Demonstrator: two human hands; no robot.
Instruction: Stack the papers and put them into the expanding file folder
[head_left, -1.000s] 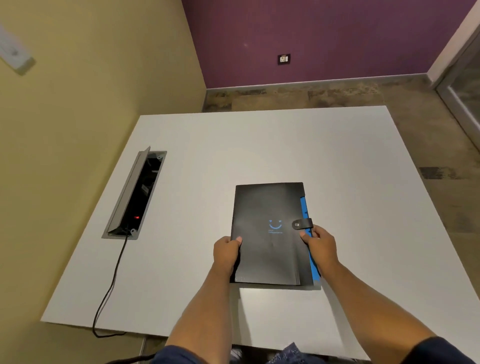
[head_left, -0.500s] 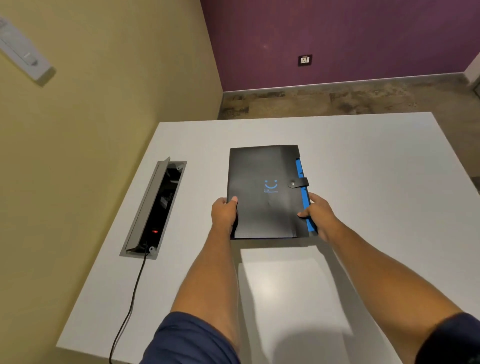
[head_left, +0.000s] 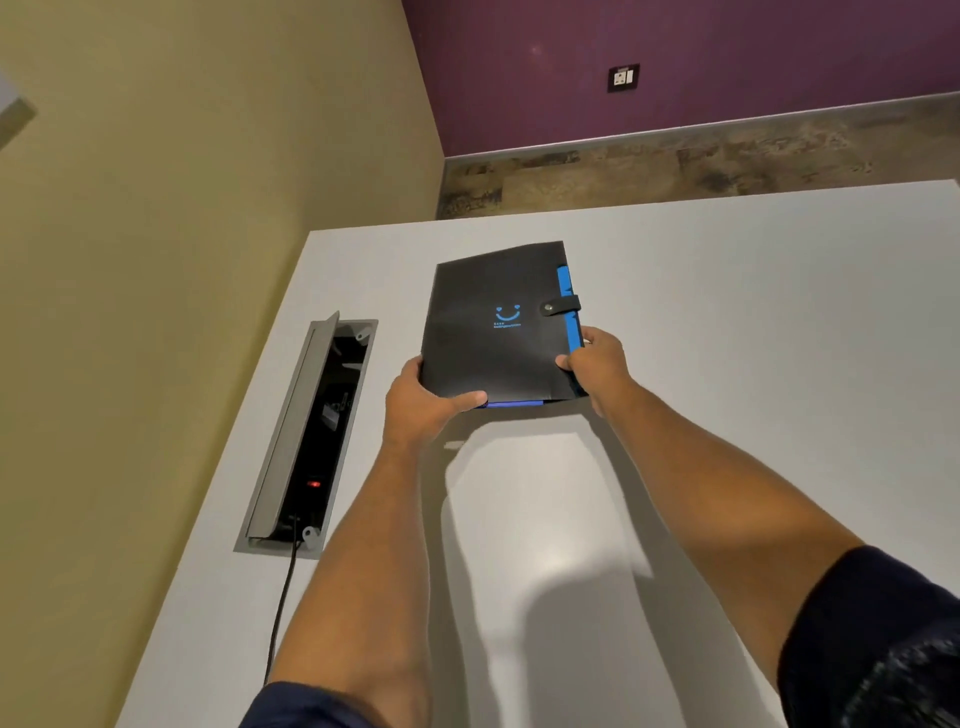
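A black expanding file folder (head_left: 493, 332) with a blue smile logo, blue side edge and a snapped strap is held above the white table (head_left: 753, 322), its near edge raised. My left hand (head_left: 423, 402) grips its near left corner, thumb on top. My right hand (head_left: 597, 366) grips its right edge near the blue side. A stack of white papers (head_left: 540, 545) lies flat on the table just in front of the folder, between my forearms.
An open grey cable box (head_left: 306, 431) is sunk into the table at the left, with a red light inside and a black cable (head_left: 283, 608) running toward the near edge. A yellow wall stands close on the left.
Both hands have carried the folder away from me and lifted its near edge off the table. The paper stack that it partly covered now lies in full view.
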